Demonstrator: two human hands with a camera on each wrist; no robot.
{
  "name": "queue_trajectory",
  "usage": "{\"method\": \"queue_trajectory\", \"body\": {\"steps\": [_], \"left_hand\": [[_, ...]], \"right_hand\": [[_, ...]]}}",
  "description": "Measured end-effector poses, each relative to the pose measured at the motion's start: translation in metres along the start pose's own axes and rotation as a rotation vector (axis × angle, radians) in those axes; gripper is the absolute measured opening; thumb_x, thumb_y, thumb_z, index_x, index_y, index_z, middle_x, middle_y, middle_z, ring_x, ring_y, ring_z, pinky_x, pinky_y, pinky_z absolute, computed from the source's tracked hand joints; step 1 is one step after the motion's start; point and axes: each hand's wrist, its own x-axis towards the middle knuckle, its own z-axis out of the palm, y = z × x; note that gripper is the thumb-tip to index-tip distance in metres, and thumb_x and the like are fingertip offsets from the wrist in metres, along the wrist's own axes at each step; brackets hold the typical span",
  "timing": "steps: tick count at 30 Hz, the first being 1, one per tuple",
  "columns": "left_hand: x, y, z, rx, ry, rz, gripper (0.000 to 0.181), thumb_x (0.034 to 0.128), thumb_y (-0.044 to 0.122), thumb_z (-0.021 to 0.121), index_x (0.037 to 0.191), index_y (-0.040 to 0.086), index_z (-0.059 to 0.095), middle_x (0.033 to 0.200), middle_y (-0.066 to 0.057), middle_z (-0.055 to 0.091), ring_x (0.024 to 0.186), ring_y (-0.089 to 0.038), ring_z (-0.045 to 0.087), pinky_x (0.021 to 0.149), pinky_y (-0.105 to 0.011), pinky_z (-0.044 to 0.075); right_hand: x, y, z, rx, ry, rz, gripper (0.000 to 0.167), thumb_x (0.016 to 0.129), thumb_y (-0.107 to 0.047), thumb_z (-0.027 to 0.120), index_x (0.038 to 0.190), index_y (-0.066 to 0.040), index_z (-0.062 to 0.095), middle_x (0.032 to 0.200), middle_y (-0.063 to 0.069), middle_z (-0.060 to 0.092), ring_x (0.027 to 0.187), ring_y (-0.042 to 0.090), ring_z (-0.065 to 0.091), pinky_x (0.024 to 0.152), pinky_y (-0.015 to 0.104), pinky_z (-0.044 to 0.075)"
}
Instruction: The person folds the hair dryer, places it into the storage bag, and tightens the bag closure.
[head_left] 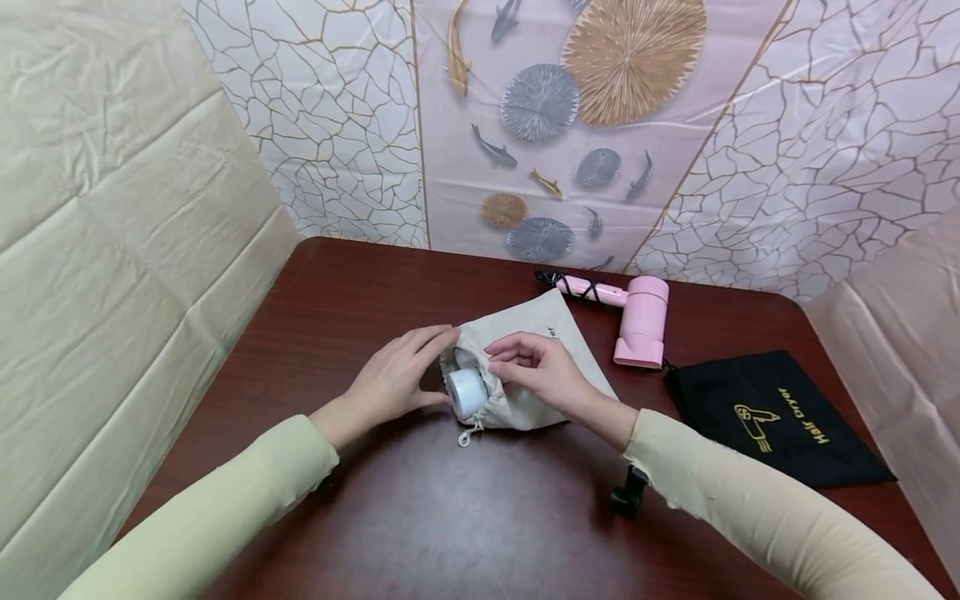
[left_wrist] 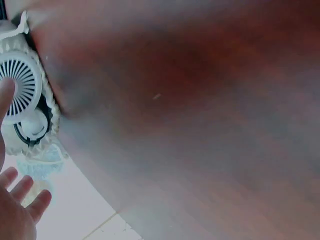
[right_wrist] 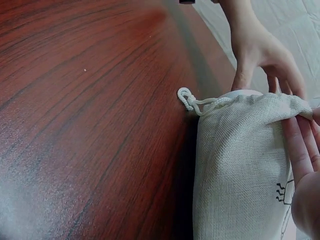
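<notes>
A cream drawstring bag (head_left: 536, 396) lies on the table, with the rounded end of a white device (head_left: 468, 393) showing at its mouth. In the left wrist view that end is a round vented grille (left_wrist: 29, 82), and a cord loop shows beside it. My left hand (head_left: 390, 379) is at the mouth, fingers spread along the far edge; its thumb overlaps the grille in the left wrist view. My right hand (head_left: 543, 375) pinches the gathered rim of the bag (right_wrist: 240, 170). The rest of the device is hidden inside.
A pink hair dryer (head_left: 645, 321) with a black cord tied round its handle lies at the back right. To its right is a black bag (head_left: 783, 421) with gold lettering. A patterned curtain (head_left: 480, 192) hangs behind the dark red table (head_left: 337, 283).
</notes>
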Motion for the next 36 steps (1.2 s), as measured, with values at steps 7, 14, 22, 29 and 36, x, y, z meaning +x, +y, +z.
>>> {"method": "queue_trajectory", "body": {"steps": [7, 14, 22, 29, 36], "left_hand": [[0.014, -0.002, 0.005, -0.043, -0.049, 0.039, 0.114, 0.0747, 0.05, 0.096, 0.164, 0.007, 0.04, 0.165, -0.014, 0.046, 0.151, -0.033, 0.046, 0.122, -0.056, 0.039], [0.021, 0.004, 0.018, -0.068, -0.013, 0.036, 0.104, 0.0789, 0.051, 0.093, 0.16, 0.006, 0.047, 0.163, -0.013, 0.049, 0.15, -0.034, 0.048, 0.123, -0.056, 0.037], [0.029, 0.01, 0.029, -0.058, -0.012, 0.001, 0.091, 0.08, 0.049, 0.093, 0.152, 0.008, 0.054, 0.154, -0.014, 0.058, 0.145, -0.033, 0.053, 0.121, -0.055, 0.041], [0.03, -0.007, 0.02, -0.146, -0.079, 0.009, 0.081, 0.084, 0.041, 0.092, 0.152, 0.013, 0.058, 0.152, -0.01, 0.059, 0.137, -0.031, 0.06, 0.112, -0.05, 0.05], [0.033, -0.028, 0.009, -0.124, -0.164, -0.012, 0.06, 0.0946, 0.025, 0.083, 0.15, 0.013, 0.062, 0.142, -0.009, 0.067, 0.129, -0.029, 0.066, 0.108, -0.048, 0.054]], "right_hand": [[-0.002, -0.006, 0.001, 0.04, -0.011, -0.01, 0.027, 0.097, 0.005, 0.072, 0.123, 0.012, 0.07, 0.102, 0.016, 0.078, 0.082, 0.008, 0.074, 0.071, 0.028, 0.064], [-0.007, -0.01, 0.002, 0.06, -0.017, -0.003, 0.028, 0.097, 0.007, 0.071, 0.124, 0.014, 0.068, 0.1, 0.013, 0.078, 0.082, 0.008, 0.074, 0.071, 0.028, 0.064], [-0.01, -0.008, -0.002, 0.022, -0.019, -0.023, 0.028, 0.097, 0.006, 0.071, 0.124, 0.013, 0.069, 0.103, 0.018, 0.077, 0.084, 0.008, 0.074, 0.073, 0.028, 0.064], [-0.013, -0.002, -0.008, -0.01, -0.019, -0.009, 0.028, 0.097, 0.004, 0.072, 0.124, 0.011, 0.07, 0.102, 0.016, 0.077, 0.082, 0.007, 0.073, 0.072, 0.028, 0.063], [-0.017, 0.002, -0.007, -0.038, -0.02, -0.011, 0.028, 0.095, 0.003, 0.074, 0.122, 0.01, 0.071, 0.1, 0.017, 0.078, 0.081, 0.007, 0.073, 0.072, 0.025, 0.062]]}}
